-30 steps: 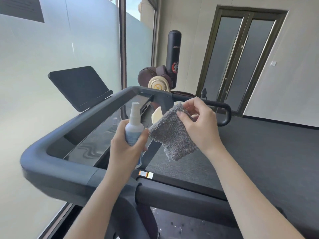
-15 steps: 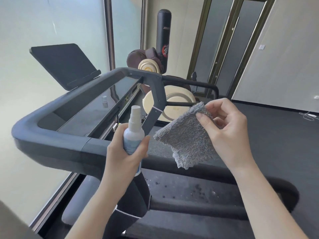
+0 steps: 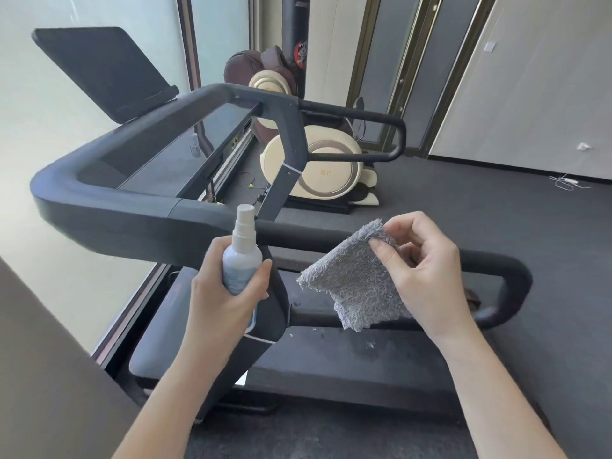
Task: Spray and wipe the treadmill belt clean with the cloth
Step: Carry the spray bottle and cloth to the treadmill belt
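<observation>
My left hand [image 3: 225,293] grips a small white spray bottle [image 3: 241,256] upright, its nozzle cap pointing up in front of the treadmill's dark handrail [image 3: 331,236]. My right hand [image 3: 420,270] pinches a grey fluffy cloth [image 3: 354,283] by its upper corner, and the cloth hangs over the lower crossbar. Below both hands lies the dark treadmill belt [image 3: 364,346], speckled with pale dust and crumbs. The treadmill console [image 3: 159,160] rises to the left.
A black tablet holder [image 3: 99,71] stands above the console by the frosted window. A cream and brown massage chair [image 3: 318,160] and a black punching bag [image 3: 294,34] sit behind. Dark carpet [image 3: 496,210] spreads to the right, with a white cable [image 3: 566,182] by the wall.
My view has tilted downward, bringing the belt and lower crossbar into sight. Both hands keep their hold on the bottle and the cloth and sit lower against the treadmill.
</observation>
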